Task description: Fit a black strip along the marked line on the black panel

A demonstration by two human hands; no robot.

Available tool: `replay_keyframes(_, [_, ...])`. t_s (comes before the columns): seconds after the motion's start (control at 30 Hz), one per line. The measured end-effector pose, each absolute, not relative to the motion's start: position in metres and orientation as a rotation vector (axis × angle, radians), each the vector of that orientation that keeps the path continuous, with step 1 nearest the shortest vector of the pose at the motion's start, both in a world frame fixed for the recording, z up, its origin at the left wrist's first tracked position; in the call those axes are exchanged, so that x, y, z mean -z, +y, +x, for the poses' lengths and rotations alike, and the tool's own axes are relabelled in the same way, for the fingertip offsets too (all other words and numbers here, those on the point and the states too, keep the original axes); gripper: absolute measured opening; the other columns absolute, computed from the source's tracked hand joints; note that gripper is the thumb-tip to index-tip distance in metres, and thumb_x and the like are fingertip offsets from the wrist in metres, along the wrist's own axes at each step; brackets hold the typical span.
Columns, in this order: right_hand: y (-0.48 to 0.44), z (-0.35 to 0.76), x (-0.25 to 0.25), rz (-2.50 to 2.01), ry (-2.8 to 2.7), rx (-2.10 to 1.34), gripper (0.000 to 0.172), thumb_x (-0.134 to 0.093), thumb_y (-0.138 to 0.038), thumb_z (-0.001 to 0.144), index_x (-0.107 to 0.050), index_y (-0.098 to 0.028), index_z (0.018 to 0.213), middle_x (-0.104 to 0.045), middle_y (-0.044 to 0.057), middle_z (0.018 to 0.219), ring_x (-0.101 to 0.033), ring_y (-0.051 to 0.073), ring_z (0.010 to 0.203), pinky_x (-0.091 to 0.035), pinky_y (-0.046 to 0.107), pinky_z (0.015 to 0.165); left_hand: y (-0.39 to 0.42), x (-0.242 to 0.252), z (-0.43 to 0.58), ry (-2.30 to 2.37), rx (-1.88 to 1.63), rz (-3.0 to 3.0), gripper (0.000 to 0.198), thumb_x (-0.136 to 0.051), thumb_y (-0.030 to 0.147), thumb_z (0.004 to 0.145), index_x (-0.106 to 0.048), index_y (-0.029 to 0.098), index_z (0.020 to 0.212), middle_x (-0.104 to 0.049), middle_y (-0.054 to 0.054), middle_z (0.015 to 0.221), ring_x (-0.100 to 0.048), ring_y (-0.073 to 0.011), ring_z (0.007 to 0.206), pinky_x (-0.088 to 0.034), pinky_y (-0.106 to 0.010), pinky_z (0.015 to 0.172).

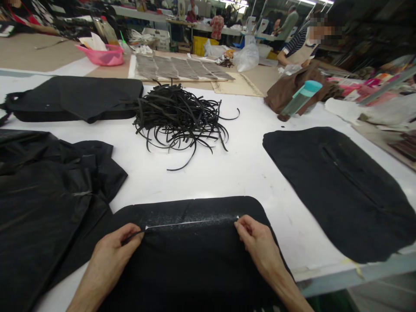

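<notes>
A black fabric panel (195, 268) with rounded corners lies in front of me. Across its upper part runs a thin white slit (182, 224), with whitish specks around it. At the slit's left end my left hand (113, 249) is closed in a pinch on a narrow black strip (130, 237). My right hand (256, 238) pinches at the slit's right end, thumb and fingertips together; what lies between them is too small to make out. Beyond the panel sits a tangled heap of black strips (180, 112).
Black sheet material (48, 195) spreads at left, partly against the panel. A stack of black pieces (97, 97) lies behind it. At right is another black panel (341, 186) with a long slit. A bottle (300, 100), brown bag (276, 93) and pink basket (104, 56) stand farther back.
</notes>
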State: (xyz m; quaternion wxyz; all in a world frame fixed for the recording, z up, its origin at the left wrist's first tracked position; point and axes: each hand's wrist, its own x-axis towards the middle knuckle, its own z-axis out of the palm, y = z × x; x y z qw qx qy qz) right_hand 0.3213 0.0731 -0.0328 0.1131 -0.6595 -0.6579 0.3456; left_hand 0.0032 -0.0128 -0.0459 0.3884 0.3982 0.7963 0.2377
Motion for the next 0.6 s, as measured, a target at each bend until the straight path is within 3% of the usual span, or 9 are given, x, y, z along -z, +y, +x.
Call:
replay_keyframes(0.23, [0.0706, 0.3202, 0.0300, -1.828, -2.022, -0.851, 0.025, -0.041, -0.031, 0.088, -0.048, -0.020, 0.066, -0.041, -0.004, 0.059, -0.041, 0.012, 0.057, -0.030, 0.024, 0.053, -0.0146, 0.0504, -0.0050, 2.004, -0.579, 0.961, 0.037, -0.056, 0.057, 0.067, -0.063, 0.021, 0.077, -0.064, 0.002, 0.069, -0.058, -0.0203, 0.070, -0.043, -0.023, 0.062])
replay_keyframes(0.43, [0.0709, 0.3208, 0.0350, -1.876, -1.968, -0.849, 0.025, -0.042, -0.032, 0.085, -0.046, -0.021, 0.063, -0.041, -0.004, 0.057, -0.041, 0.012, 0.055, -0.028, 0.024, 0.051, -0.0127, 0.0457, -0.0018, 2.019, -0.603, 0.841, 0.044, -0.059, 0.060, 0.055, -0.062, 0.021, 0.075, -0.065, 0.000, 0.067, -0.060, -0.0238, 0.072, -0.047, -0.024, 0.060])
replay_keyframes(0.6, [0.0724, 0.3215, 0.0375, -1.886, -1.953, -0.891, 0.028, -0.041, -0.038, 0.086, -0.046, -0.021, 0.064, -0.042, -0.004, 0.057, -0.040, 0.013, 0.056, -0.029, 0.024, 0.051, -0.0139, 0.0468, -0.0004, 1.970, -0.734, 0.939, 0.031, -0.055, 0.051, 0.064, -0.054, 0.021, 0.069, -0.055, 0.003, 0.060, -0.051, -0.0153, 0.058, -0.040, -0.021, 0.052])
